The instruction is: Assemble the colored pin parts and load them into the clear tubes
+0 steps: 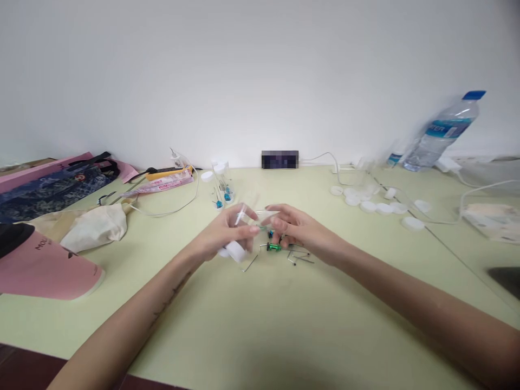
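Observation:
My left hand is closed round a small clear tube with a white cap below the palm. My right hand pinches a small thing at its fingertips, right by the tube's mouth; it is too blurred to name. Just under the hands, small green and blue electronic parts with wire legs lie on the pale green table, with several loose bent wires beside them.
Clear vials with blue parts stand behind the hands. White caps and a water bottle lie at the right. Pink bags, a cloth pouch and a dark bag sit at the left. A white cable crosses the right side.

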Available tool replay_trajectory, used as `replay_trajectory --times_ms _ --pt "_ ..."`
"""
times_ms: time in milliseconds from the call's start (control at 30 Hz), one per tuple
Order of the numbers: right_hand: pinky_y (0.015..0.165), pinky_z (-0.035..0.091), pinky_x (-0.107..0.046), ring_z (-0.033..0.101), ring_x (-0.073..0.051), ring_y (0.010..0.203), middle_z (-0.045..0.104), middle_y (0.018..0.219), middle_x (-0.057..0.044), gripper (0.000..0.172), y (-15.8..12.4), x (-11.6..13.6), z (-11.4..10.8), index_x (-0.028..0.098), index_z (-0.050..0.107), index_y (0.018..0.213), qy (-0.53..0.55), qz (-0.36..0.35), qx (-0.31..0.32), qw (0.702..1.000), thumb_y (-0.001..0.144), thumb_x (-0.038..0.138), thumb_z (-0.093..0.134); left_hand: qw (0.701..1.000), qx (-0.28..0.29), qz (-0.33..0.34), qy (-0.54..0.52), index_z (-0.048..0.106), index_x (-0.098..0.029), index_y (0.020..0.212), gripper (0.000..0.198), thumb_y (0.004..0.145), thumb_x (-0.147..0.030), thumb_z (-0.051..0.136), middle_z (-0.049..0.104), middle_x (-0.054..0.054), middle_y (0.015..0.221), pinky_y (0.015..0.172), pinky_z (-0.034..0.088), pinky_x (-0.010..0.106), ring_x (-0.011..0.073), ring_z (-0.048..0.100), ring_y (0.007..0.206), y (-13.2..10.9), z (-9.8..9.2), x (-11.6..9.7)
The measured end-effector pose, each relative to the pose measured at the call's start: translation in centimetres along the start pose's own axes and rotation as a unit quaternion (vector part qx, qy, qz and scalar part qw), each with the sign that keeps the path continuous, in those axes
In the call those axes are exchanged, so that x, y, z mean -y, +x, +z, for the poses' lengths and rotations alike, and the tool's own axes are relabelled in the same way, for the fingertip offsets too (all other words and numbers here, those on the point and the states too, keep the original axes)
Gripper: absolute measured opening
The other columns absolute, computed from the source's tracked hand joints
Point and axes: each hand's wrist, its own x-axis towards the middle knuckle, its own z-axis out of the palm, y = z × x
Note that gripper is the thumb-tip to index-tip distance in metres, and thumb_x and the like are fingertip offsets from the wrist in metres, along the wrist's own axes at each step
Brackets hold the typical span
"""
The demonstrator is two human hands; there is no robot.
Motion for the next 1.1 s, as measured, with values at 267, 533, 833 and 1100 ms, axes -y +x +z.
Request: replay_trajectory --times_ms 267,533,833,1100 --pt "0.062 0.045 -0.031 0.06 -0.019 0.072 0.062 0.105 -0.009 0.049 -1.5 1.8 -6.4 0.024 0.051 0.121 -0.27 -0.079 -0.184 0.942 0.079 0.044 0.064 0.997 -0.082 0.007 -0.008 0.05 -0.019 0.086 0.038 0.083 -0.056 0.05 0.062 0.001 0.066 0.036 0.034 0.021 0.0107 0.051 0.037 0.4 2.1 1.3" --pt "0.073 0.039 -0.037 0.06 -0.03 0.089 0.057 0.113 -0.018 0.036 -3.6 -1.4 -15.3 0.015 0.054 0.118 -0.657 0.049 -0.288 0.695 0.089 0.033 0.043 0.981 -0.014 0.01 -0.194 0.055 -0.017 0.091 0.029 0.087 -0.044 0.046 0.061 0.005 0.079 0.059 0.045 0.025 0.0123 0.055 0.062 1.1 2.2 2.2" --pt "0.064 0.028 -0.034 0.055 -0.029 0.078 0.062 0.08 -0.018 0.039 -3.9 -0.7 -18.1 0.004 0.048 0.114 -0.668 0.162 -0.339 0.642 0.095 0.037 0.042 0.986 0.001 0.05 -0.159 0.051 -0.02 0.102 0.033 0.092 -0.049 0.04 0.05 -0.003 0.066 0.045 0.038 0.022 0.008 0.047 0.043 1.0 2.4 2.8" --pt "0.057 0.032 -0.032 0.057 -0.023 0.073 0.056 0.109 -0.021 0.046 -4.9 1.6 -11.3 0.012 0.057 0.112 -0.603 -0.019 -0.404 0.688 0.089 0.052 0.049 0.997 0.01 0.057 0.045 0.054 -0.017 0.104 0.038 0.092 -0.05 0.041 0.045 -0.005 0.06 0.042 0.03 0.021 0.0064 0.041 0.04 0.6 2.0 1.9"
